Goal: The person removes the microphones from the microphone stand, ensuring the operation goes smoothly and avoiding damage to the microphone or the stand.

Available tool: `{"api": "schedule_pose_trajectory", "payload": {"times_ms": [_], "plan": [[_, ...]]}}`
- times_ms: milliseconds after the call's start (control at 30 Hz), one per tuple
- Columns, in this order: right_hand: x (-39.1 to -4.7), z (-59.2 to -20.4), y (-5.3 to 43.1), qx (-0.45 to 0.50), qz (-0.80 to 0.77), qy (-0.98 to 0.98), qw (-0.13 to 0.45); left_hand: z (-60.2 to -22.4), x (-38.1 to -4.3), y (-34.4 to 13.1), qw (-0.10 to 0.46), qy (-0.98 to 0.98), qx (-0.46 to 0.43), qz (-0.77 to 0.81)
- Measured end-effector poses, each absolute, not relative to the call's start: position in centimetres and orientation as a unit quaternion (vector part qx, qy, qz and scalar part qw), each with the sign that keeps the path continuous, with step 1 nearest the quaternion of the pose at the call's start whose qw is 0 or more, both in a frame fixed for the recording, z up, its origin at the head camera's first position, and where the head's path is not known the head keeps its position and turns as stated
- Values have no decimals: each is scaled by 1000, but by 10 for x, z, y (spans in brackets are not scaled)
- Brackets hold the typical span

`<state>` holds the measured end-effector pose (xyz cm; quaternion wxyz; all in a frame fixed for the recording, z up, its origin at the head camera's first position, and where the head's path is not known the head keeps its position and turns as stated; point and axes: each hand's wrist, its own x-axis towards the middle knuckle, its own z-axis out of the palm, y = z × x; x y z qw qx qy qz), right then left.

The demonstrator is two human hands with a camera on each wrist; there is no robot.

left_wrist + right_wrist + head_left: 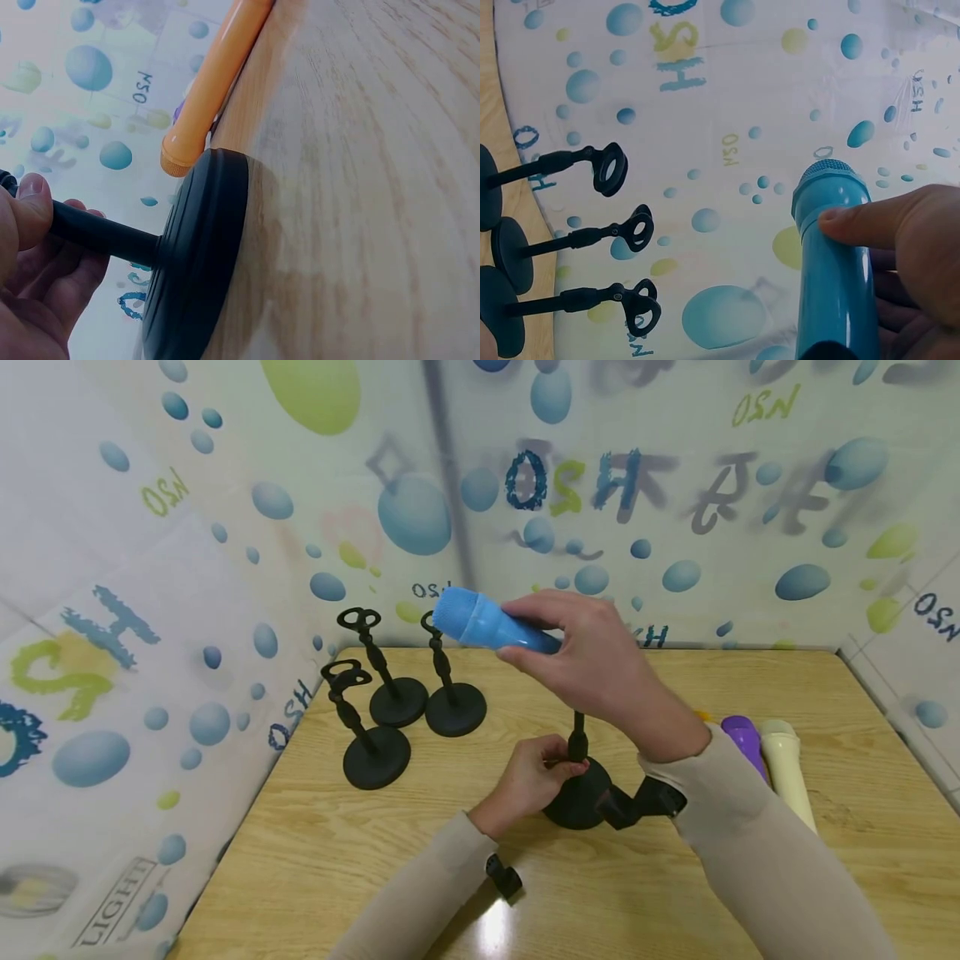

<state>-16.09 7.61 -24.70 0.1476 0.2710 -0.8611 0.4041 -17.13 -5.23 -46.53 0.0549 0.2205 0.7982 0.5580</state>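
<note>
A blue microphone (487,622) is tilted in the air, its mesh head pointing left. My right hand (592,652) grips its body, with the thumb laid along the side in the right wrist view. Below it, a black microphone stand (576,806) stands upright on the table. Around the pole (105,232) of that stand curl the thumb and fingers of my left hand (528,777). In the head view my right hand hides the stand's top. A dark rounded piece (829,351) shows against the microphone's lower end in the right wrist view.
Three more black stands with ring-shaped clips, one of them in front (377,758), occupy the table's left. Past my right forearm lie a purple microphone (742,743), a cream microphone (783,760) and an orange microphone (217,82). A patterned curtain (487,527) borders the table.
</note>
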Motion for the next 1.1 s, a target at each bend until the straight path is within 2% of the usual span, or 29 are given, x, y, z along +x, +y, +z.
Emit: {"api": "schedule_pose_trajectory", "payload": {"times_ms": [1100], "plan": [[-165, -242, 57, 324, 390, -845, 170, -465, -172, -54, 49, 796, 237, 554]]}}
